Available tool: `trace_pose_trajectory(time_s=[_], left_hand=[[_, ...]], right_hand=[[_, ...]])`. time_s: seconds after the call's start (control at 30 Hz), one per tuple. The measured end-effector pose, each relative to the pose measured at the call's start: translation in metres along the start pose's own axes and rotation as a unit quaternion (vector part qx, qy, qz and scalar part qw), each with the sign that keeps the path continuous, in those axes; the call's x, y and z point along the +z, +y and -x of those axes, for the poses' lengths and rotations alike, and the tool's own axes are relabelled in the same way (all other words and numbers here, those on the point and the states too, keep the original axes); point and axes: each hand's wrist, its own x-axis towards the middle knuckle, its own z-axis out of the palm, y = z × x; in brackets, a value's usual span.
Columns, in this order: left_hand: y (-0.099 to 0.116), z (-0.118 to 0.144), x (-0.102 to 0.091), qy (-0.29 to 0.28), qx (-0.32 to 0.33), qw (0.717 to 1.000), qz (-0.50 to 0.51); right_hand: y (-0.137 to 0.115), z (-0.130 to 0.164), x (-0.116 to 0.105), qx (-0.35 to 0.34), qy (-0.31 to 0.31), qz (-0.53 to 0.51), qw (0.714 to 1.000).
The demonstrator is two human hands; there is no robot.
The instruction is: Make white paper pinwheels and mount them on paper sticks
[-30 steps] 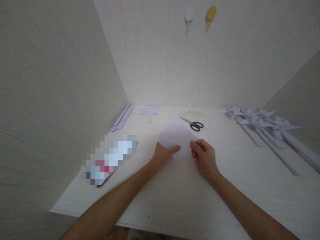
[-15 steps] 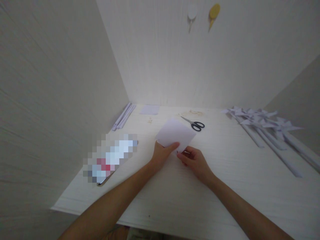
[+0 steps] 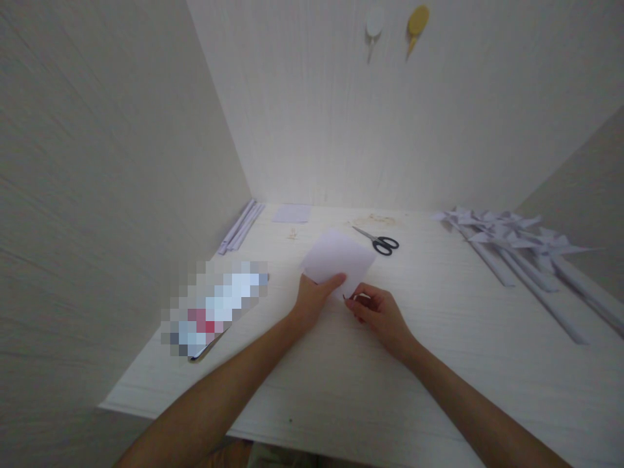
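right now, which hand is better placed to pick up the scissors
Probably the right hand: it is nearer the scissors, which lie straight beyond it. The left hand holds the white paper, thumb on top. Whether the right also grips the paper is unclear.

Pale walls (image 3: 302, 117) border a white table (image 3: 341, 390)

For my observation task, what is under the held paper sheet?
Around the paper sheet, white table shows. The left hand has its thumb on top; its other fingertips and anything beneath are covered.
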Motion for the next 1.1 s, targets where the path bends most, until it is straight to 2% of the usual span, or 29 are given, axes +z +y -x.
trace_pose_trajectory(time_s=[0.33, 0.57, 0.73, 0.97, 1.1], left_hand=[[-0.0041, -0.0017, 0.0, -0.011, -0.013, 0.999, 0.042], [-0.0055, -0.0006, -0.0004, -0.026, -0.022, 0.999, 0.033], [-0.0064, 0.0012, 0.0008, -0.028, -0.023, 0.999, 0.019], [-0.0058, 0.0016, -0.0001, -0.036, -0.033, 0.999, 0.018], [-0.0026, 0.0022, 0.0008, -0.038, -0.018, 0.999, 0.011]], right_hand=[[-0.0015, -0.0005, 0.0005, -0.018, 0.011, 0.013, 1.0], [-0.0052, 0.0012, 0.0034, -0.001, 0.039, 0.013, 0.999], [0.0003, 0.0002, 0.001, -0.015, 0.063, 0.04, 0.997], [-0.0004, 0.0015, 0.0006, -0.018, 0.059, 0.035, 0.997], [0.0017, 0.0, 0.002, -0.014, 0.059, 0.048, 0.997]])
